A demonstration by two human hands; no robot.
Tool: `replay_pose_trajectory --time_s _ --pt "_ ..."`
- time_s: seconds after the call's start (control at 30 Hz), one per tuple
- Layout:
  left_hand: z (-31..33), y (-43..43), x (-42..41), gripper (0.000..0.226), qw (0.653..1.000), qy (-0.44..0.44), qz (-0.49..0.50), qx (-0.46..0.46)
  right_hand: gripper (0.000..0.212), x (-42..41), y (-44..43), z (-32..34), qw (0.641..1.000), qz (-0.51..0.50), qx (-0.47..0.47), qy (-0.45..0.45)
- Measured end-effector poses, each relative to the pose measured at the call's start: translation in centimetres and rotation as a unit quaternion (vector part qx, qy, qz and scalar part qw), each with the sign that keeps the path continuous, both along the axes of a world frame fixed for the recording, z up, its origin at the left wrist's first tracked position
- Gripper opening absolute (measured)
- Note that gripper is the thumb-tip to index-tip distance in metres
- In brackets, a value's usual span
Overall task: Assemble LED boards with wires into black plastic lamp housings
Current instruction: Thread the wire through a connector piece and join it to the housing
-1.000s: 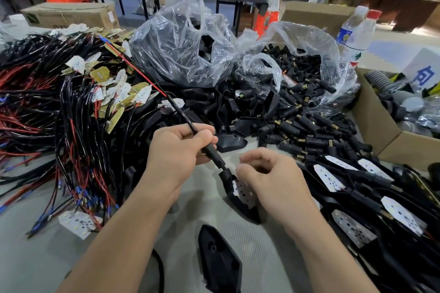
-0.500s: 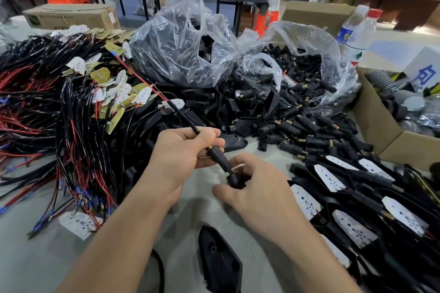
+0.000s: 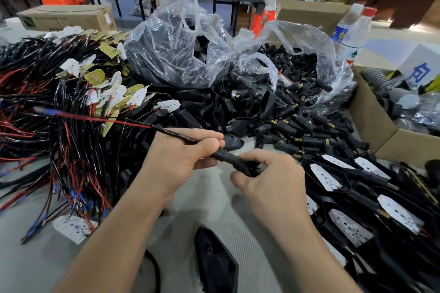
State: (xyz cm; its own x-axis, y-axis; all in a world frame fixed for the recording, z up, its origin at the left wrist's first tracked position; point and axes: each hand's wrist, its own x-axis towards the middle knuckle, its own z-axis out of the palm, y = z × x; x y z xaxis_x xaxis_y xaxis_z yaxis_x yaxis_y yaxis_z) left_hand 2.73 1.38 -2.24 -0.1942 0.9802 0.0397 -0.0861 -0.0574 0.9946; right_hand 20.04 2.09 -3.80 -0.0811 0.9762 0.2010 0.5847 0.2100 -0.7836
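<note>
My left hand [image 3: 181, 157] pinches the black sleeve [image 3: 226, 157] of a red-and-black wire [image 3: 114, 122] that runs off to the left. My right hand [image 3: 273, 181] grips the black lamp housing [image 3: 254, 169] at the sleeve's end; its LED board is hidden under my fingers. Both hands hover over the grey table [image 3: 214, 200] at the centre. A loose black housing [image 3: 214, 266] lies face down near the front edge. Finished housings with white LED boards [image 3: 326, 177] are stacked at the right.
Bundles of wired LED boards [image 3: 71, 131] fill the left. Two clear plastic bags [image 3: 176, 54] of black parts stand behind, with loose black connectors [image 3: 304, 131] spilled in front. A cardboard box [image 3: 371, 126] and two water bottles [image 3: 352, 31] stand at the right.
The wire has swung down from pointing up-left to nearly level. My right hand has closed over the housing, hiding its LED board, and both hands have come closer together.
</note>
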Motion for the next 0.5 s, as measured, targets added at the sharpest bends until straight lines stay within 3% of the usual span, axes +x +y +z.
replay_pose_trajectory --time_s 0.23,0.5 --pt "0.50 -0.31 -0.96 0.028 0.999 0.022 0.001 0.030 0.027 0.15 -0.07 0.62 0.999 0.014 -0.014 0.036" --pt "0.67 -0.49 -0.01 0.025 0.999 0.014 -0.004 0.052 0.050 -0.14 -0.19 0.42 0.997 0.032 0.066 -0.018"
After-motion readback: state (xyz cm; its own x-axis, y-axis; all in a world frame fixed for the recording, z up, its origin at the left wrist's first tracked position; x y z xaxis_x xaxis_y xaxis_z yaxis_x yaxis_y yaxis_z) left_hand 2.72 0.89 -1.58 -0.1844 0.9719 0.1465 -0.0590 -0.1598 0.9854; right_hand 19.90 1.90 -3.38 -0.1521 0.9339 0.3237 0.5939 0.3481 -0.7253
